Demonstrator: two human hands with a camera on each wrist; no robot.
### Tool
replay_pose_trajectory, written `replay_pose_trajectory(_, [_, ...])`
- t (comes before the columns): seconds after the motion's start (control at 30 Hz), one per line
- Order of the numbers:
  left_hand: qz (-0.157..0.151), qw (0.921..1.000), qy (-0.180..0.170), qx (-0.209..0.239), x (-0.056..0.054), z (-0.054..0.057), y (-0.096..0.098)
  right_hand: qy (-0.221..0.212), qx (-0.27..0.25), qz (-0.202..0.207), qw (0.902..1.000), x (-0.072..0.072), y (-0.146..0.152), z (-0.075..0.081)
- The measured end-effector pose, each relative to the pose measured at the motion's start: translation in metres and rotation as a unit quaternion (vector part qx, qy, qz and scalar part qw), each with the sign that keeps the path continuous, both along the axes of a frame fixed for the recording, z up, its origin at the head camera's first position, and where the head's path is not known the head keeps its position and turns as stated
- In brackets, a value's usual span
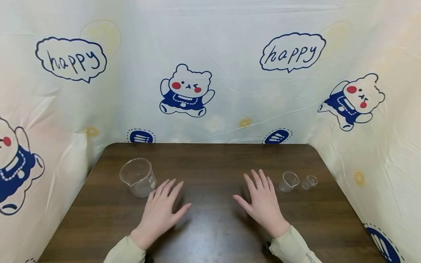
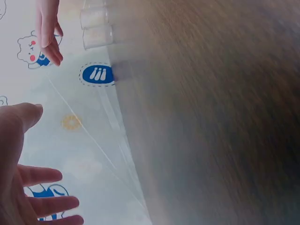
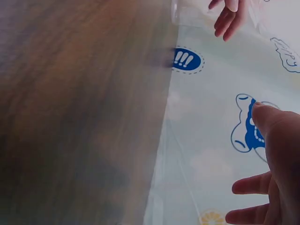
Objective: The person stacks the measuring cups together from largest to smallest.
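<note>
A large glass beaker (image 1: pixel 139 182) stands upright at the left of the table. My left hand (image 1: pixel 161 212) hovers just to its right and nearer to me, fingers spread, holding nothing; its fingertips overlap the beaker's edge in the head view, and I cannot tell whether they touch. On the right stand a smaller beaker (image 1: pixel 287 184) and, beside it, a tiny beaker (image 1: pixel 309 182). My right hand (image 1: pixel 263 204) is left of the smaller beaker, fingers extended and apart, with nothing in it. In the left wrist view, glassware (image 2: pixel 97 35) shows near the top, beyond the right hand.
The dark brown wooden table (image 1: pixel 210 171) has rounded far corners. A pale curtain (image 1: pixel 236 102) printed with bears and speech bubbles surrounds it at the back and both sides.
</note>
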State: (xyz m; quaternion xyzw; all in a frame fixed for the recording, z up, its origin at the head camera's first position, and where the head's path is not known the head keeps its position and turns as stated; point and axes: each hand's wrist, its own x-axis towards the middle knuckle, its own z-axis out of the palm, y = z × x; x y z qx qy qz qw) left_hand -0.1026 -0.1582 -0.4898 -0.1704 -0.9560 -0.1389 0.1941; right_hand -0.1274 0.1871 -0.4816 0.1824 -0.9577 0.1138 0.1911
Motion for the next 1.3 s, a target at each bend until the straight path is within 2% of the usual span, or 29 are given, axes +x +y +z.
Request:
replay_pose_trajectory(0.2, [-0.020, 0.9978, 0.047, 0.042, 0.002, 0.005, -0.009, -0.005, -0.003, 0.020, 0.9998, -0.004, -0.013, 0.010])
replay_pose_trajectory(0.37, [-0.037, 0.9916, 0.092, 0.084, 0.002, 0.009, -0.019, -0.005, -0.004, 0.036, 0.9993, -0.007, -0.023, 0.014])
replay_pose_trajectory(0.6, [-0.036, 0.9837, 0.128, 0.121, 0.002, 0.015, -0.034, 0.005, 0.008, 0.054, 0.9985, -0.011, -0.038, 0.019])
replay_pose_trajectory(0.9, [-0.034, 0.9811, 0.131, 0.138, 0.002, 0.031, -0.061, 0.013, 0.015, 0.084, 0.9963, -0.017, -0.057, 0.025])
replay_pose_trajectory(1.13, [-0.035, 0.9785, 0.122, 0.163, 0.000, 0.039, -0.088, 0.028, 0.028, 0.102, 0.9940, -0.023, -0.074, 0.029])
replay_pose_trajectory(1.3, [-0.045, 0.9712, 0.127, 0.197, -0.002, 0.043, -0.110, 0.034, 0.033, 0.111, 0.9927, -0.029, -0.089, 0.033])
